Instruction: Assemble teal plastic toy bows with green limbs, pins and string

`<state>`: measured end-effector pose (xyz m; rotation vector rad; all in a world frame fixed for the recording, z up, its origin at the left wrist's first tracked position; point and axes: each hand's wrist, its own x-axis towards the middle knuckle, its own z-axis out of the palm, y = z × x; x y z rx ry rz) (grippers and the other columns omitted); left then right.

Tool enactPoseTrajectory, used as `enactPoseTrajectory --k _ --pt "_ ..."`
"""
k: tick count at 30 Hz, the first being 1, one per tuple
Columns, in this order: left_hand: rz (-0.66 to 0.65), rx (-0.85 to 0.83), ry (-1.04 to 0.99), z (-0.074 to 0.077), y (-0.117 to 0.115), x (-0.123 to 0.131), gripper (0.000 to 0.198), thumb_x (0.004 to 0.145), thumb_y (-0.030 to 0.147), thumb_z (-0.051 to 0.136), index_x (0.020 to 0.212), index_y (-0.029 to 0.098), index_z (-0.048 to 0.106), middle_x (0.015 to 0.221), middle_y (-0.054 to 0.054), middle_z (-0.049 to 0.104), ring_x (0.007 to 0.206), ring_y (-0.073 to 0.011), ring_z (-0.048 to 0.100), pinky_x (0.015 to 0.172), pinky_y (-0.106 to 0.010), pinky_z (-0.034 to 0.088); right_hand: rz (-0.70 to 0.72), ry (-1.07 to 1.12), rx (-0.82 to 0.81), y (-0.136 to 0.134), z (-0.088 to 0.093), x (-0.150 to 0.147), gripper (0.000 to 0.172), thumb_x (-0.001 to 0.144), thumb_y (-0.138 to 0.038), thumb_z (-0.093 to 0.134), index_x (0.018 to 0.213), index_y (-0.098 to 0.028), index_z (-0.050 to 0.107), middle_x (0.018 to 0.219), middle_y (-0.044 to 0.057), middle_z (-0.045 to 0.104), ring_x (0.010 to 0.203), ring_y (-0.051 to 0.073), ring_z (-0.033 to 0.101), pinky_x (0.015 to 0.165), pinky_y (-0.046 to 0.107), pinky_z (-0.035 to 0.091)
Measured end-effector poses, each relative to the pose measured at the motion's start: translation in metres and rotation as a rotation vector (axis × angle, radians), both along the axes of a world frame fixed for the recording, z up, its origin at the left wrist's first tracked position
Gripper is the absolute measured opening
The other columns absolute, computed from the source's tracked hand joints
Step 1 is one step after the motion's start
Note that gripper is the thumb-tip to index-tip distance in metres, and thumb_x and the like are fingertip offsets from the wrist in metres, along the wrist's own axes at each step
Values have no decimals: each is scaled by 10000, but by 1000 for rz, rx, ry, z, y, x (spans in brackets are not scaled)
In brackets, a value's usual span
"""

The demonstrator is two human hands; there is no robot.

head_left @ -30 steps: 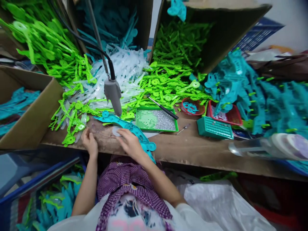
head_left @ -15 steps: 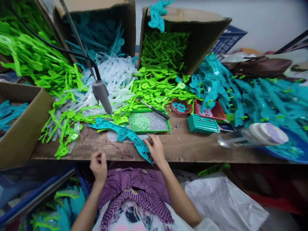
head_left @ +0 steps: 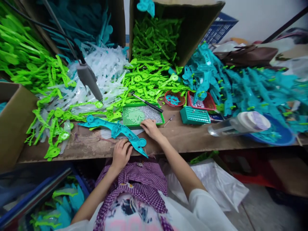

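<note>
A long turquoise plastic part (head_left: 119, 130), with a round disc near its right end, lies slantwise at the front of the bench. My left hand (head_left: 121, 154) rests at its lower edge, fingers bent and slightly apart; a firm hold does not show. My right hand (head_left: 152, 130) is at the front rim of a green tray (head_left: 131, 122) of small silvery pieces, probably screws. Its fingers are bent together over the pieces, and whatever is between the tips is hidden. A black-handled rod tool (head_left: 154, 106) lies across the tray. A grey power screwdriver (head_left: 89, 80) hangs left of the tray.
Lime-green parts (head_left: 146, 78), clear parts (head_left: 103, 67) and turquoise parts (head_left: 252, 86) are heaped behind. Right of the tray are a small screwdriver (head_left: 169, 120), a red basket (head_left: 179, 102), a teal box (head_left: 193, 115) and a clear bottle (head_left: 231, 123). A cardboard box (head_left: 21, 122) stands left.
My left hand has moved right and forward to the turquoise part. My right hand has left the part's right end and reached forward to the tray. The camera view has shifted.
</note>
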<state>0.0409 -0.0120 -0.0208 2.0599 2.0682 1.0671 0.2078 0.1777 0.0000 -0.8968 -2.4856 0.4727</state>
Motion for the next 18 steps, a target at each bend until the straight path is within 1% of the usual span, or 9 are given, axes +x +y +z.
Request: enactPoseTrajectory --k 3,6,9,12,14,15,18 --pt "51 -109 59 -3 2 -2 317 930 377 535 1120 146 640 1250 -169 627 1204 -304 546 1013 -457 406 1 -2 -1 6 3 -2 252 997 -335 417 950 -197 623 945 64 699 914 192 565 832 355 249" --pt "77 -206 110 -2 4 0 421 913 440 542 1195 137 618 1291 -184 608 1215 -331 533 1027 -485 353 12 -30 -9 11 0 -5 262 1001 -335 408 939 -197 621 940 56 696 910 190 551 816 354 232" --pt "128 -270 89 6 9 6 492 882 484 570 1229 137 606 1305 -192 594 1213 -346 520 1022 -498 330 -2 -44 -21 13 -7 -8 256 999 -333 415 936 -198 623 939 49 693 919 191 550 811 355 228" --pt "224 -336 18 15 17 12 509 843 508 618 1215 161 613 1288 -177 595 1210 -357 505 1007 -518 328 -34 -41 -39 12 -11 -11 255 994 -334 427 944 -200 639 946 50 692 950 196 564 837 361 242" --pt "288 -367 -36 18 23 14 482 820 493 653 1179 172 630 1264 -169 596 1207 -360 499 999 -529 335 -77 -18 -50 7 -9 -12 255 988 -334 438 964 -204 657 995 60 697 992 207 575 886 376 253" --pt "305 -374 -63 18 25 15 461 808 476 672 1156 176 640 1254 -165 597 1203 -360 498 998 -532 339 -110 9 -52 2 -6 -12 253 983 -338 447 999 -209 664 1050 70 695 1033 216 575 915 387 258" --pt "313 -321 -144 15 24 16 410 785 409 706 1122 181 654 1256 -155 584 1202 -347 500 1006 -527 352 -235 156 -74 -26 5 -4 290 963 -376 479 1149 -229 646 1213 95 656 1155 244 555 975 414 290"
